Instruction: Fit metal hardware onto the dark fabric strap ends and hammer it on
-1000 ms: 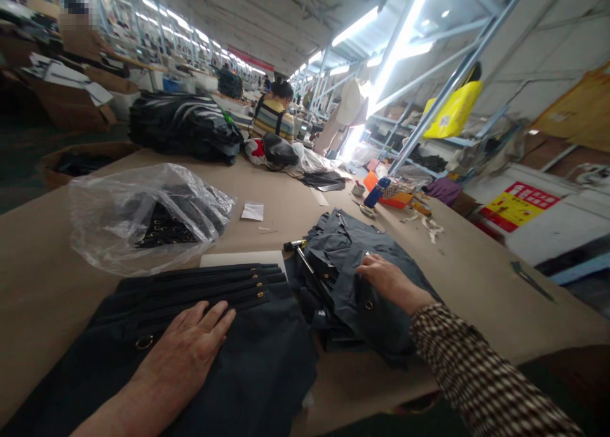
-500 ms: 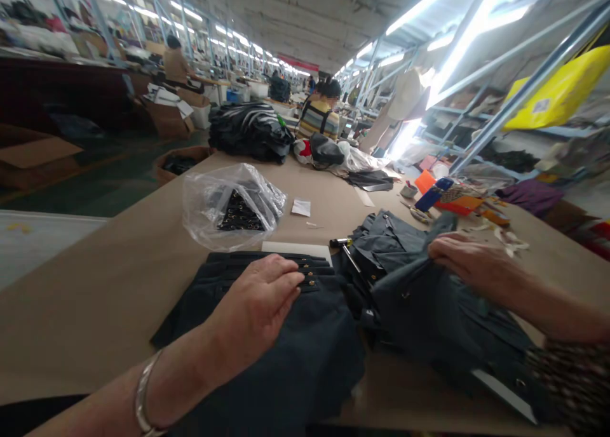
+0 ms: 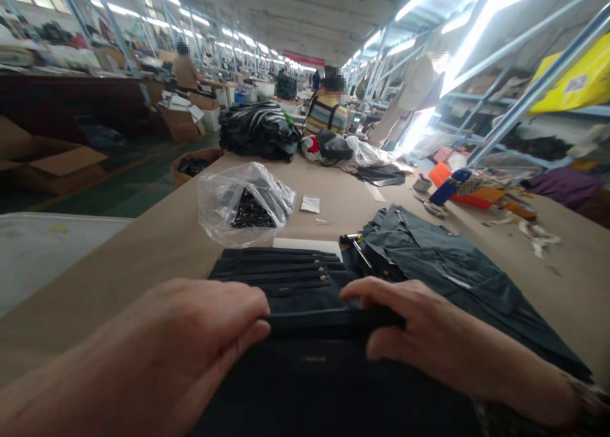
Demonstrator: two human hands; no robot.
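Observation:
Both hands grip the folded edge of a dark navy fabric piece (image 3: pixel 309 367) close to the camera. My left hand (image 3: pixel 190 342) curls over its left part, thumb underneath. My right hand (image 3: pixel 419 335) pinches the same edge on the right. Beneath it lies a stack of dark fabric pieces with brass snaps (image 3: pixel 286 265). To the right spreads a pile of grey-blue fabric (image 3: pixel 438 265). A small tool with a yellow-black handle (image 3: pixel 352 241) rests between the two piles.
On the brown table (image 3: pixel 157 253) sits a clear plastic bag with dark eyelet parts (image 3: pixel 245 202), a white slip (image 3: pixel 310 204), and orange and blue items (image 3: pixel 452 189) at right. A black bundle (image 3: pixel 260 131) and a seated person in stripes (image 3: pixel 328 110) are further back. Cardboard boxes (image 3: pixel 52 164) stand left.
My right hand left the grey-blue pile and came to the dark stack. My left hand went from lying flat to gripping. Both now hold one folded edge, lifted toward me.

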